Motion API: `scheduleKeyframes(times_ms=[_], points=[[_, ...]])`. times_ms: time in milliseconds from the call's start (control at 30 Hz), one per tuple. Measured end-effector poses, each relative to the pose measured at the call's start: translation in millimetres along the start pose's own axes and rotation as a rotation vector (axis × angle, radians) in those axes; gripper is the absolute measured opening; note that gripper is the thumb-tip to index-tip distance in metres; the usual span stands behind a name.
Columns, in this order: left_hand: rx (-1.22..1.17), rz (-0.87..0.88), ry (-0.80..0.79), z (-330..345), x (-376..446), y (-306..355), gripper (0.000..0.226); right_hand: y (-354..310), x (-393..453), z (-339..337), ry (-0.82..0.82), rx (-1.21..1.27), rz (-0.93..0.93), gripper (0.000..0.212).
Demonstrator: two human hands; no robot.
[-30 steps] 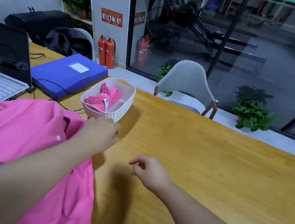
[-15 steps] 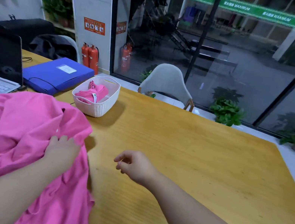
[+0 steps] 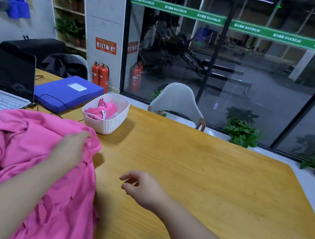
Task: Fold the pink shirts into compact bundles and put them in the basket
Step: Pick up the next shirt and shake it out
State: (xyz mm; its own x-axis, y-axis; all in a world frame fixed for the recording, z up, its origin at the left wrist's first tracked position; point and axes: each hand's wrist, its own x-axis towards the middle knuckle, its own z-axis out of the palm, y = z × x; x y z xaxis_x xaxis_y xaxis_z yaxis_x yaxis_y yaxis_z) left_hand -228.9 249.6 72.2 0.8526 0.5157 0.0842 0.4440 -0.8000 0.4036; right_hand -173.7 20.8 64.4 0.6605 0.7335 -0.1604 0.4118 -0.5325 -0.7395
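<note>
A large crumpled pink shirt [image 3: 19, 158] lies on the wooden table [image 3: 213, 192] at the left. My left hand [image 3: 69, 150] lies on its upper right edge, fingers closing on the fabric there; the hand is blurred. My right hand [image 3: 144, 190] hovers over bare table to the right of the shirt, fingers loosely curled and holding nothing. A white woven basket [image 3: 109, 125] stands just beyond the shirt. Inside it lies a folded pink shirt bundle [image 3: 101, 110] with a white label showing.
An open laptop [image 3: 1, 79] and a blue file box [image 3: 66, 92] sit at the table's back left, with a black cable running toward the basket. A grey chair [image 3: 178, 102] stands behind the far edge. The table's right edge runs diagonally at the right.
My left hand has drawn back from the basket onto the shirt, then slid up to its upper right edge. My right hand has stayed roughly where it was. The camera has tilted up.
</note>
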Motion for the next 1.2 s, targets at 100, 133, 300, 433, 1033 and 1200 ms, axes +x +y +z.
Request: scheduleKeyframes(times_ms=[100, 133, 300, 433, 1033, 1200], points=[[-0.304, 0.296, 0.209, -11, -17, 75, 0.043, -2, -1, -8, 0.030, 0.108, -0.012, 0.081], [-0.402, 0.394, 0.249, -19, -28, 102, 0.040, -4, -2, -11, 0.035, 0.201, -0.023, 0.097], [-0.618, 0.826, 0.085, -45, -64, 193, 0.048, -24, -16, -45, 0.293, 0.435, -0.234, 0.034], [-0.437, 0.751, 0.030, -35, -40, 188, 0.080, -21, -17, -86, 0.633, 0.785, -0.020, 0.013], [-0.491, 0.530, -0.171, 32, -24, 201, 0.026, 39, -60, -158, 0.605, 1.019, 0.303, 0.093], [-0.603, 0.731, -0.342, 44, -42, 214, 0.029, 49, -67, -139, 0.550, 0.848, 0.459, 0.061]])
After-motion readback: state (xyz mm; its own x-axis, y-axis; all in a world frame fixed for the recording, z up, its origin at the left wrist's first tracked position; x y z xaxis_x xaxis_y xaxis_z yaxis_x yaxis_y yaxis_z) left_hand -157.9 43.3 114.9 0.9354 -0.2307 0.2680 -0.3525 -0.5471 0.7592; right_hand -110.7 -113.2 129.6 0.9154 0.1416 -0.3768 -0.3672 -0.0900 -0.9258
